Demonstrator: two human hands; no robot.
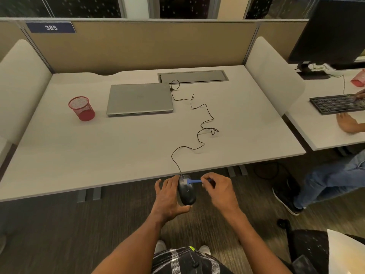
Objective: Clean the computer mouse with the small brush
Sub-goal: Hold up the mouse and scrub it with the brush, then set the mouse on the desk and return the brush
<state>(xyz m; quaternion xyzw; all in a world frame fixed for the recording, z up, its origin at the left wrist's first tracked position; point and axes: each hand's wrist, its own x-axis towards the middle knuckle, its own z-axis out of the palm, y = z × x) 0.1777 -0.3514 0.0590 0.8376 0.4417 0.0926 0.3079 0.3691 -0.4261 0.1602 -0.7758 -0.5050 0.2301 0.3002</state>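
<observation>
Blue sign point(51, 27) on partition point(138, 46) reads "385".

The left hand point(167, 198) hides one side of the mouse point(186, 191). The fingers of the right hand point(219, 189) cover the end of the blue brush point(194, 181). Its bristles look blurry. The picture's edge cuts off the keyboard point(335, 103).
</observation>
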